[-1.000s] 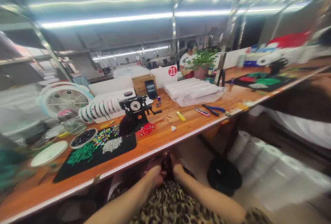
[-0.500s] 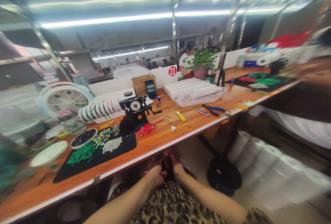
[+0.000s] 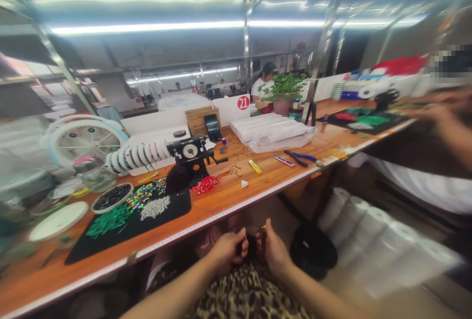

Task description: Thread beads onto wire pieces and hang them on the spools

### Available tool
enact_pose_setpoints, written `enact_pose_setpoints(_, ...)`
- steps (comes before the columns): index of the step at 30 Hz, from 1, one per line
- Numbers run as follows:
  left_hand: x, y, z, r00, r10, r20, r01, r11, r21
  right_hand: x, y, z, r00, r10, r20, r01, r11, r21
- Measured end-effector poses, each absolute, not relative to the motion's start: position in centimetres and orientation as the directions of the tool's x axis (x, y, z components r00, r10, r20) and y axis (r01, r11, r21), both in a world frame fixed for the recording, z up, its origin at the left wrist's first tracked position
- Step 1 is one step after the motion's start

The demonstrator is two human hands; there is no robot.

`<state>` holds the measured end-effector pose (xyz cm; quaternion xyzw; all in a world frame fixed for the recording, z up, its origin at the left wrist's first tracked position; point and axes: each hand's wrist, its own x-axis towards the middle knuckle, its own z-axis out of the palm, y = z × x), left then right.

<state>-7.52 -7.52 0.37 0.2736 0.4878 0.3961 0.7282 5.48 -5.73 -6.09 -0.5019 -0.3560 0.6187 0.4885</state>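
Both hands are above my lap, just below the front edge of the workbench. My left hand is closed in a pinch, thumb against curled fingers; whatever is between them is too small to make out. A short gap to its right, my right hand has its thumb raised and its fingers bent. A small yellow piece shows at its thumb and fingertips, its kind unclear. On the bench nearest the hands lie red beads and a small white piece.
A black winding machine with white spools stands on the bench. The black mat bears green tubes and beads. Pliers, a pink cutter and wrapped white rolls lie rightward. A co-worker's arm is at far right.
My hands have moved apart and up from close together in the lap. The yellow piece has come into sight. The view has shifted slightly, and the co-worker at right shows more.
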Motion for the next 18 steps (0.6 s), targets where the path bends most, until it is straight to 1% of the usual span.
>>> enact_pose_setpoints(2, -7.1, -7.8, 1.1, 0.252, 0.858, -0.449, -0.305, 0.51, 0.804, 7.6, -6.2, -5.4, -0.021, 0.975, -0.223, -0.231, -0.222, -0.947)
enact_pose_setpoints(3, -6.9, -7.9, 1.6, 0.269, 0.864, -0.425, -0.307, 0.495, 0.813, 8.5, -6.2, -4.6, 0.003, 0.988, -0.157, -0.208, -0.153, -0.966)
enact_pose_setpoints(5, -6.5, -8.2, 2.6, 0.3, 0.874, -0.383, -0.309, 0.469, 0.828, 10.1, -5.5, -2.5, 0.092, 0.994, 0.053, -0.11, 0.063, -0.992)
enact_pose_setpoints(6, -6.4, -8.4, 3.2, 0.315, 0.878, -0.361, -0.304, 0.453, 0.838, 10.7, -4.8, -1.2, 0.133, 0.976, 0.175, -0.029, 0.18, -0.983)
enact_pose_setpoints(8, -6.3, -8.8, 4.5, 0.335, 0.89, -0.308, -0.279, 0.406, 0.87, 11.6, -2.3, 1.6, 0.164, 0.905, 0.393, 0.206, 0.358, -0.911)
enact_pose_setpoints(10, -6.3, -9.4, 6.1, 0.337, 0.905, -0.259, -0.22, 0.343, 0.913, 12.1, 1.1, 4.1, 0.103, 0.84, 0.533, 0.477, 0.428, -0.767)
enact_pose_setpoints(11, -6.3, -9.7, 7.0, 0.328, 0.915, -0.235, -0.176, 0.303, 0.937, 12.2, 3.0, 5.1, 0.066, 0.833, 0.55, 0.526, 0.44, -0.728)
enact_pose_setpoints(13, -6.4, -10.4, 8.9, 0.296, 0.935, -0.193, -0.063, 0.221, 0.973, 12.2, 6.6, 6.8, 0.005, 0.837, 0.548, 0.567, 0.449, -0.691)
enact_pose_setpoints(16, -6.7, -11.8, 12.1, 0.251, 0.957, -0.142, 0.086, 0.124, 0.989, 11.5, 9.5, 8.5, -0.055, 0.858, 0.511, 0.583, 0.443, -0.681)
enact_pose_setpoints(18, -6.9, -12.8, 14.1, 0.223, 0.968, -0.116, 0.129, 0.088, 0.988, 10.7, 9.1, 9.5, -0.075, 0.861, 0.503, 0.583, 0.447, -0.678)
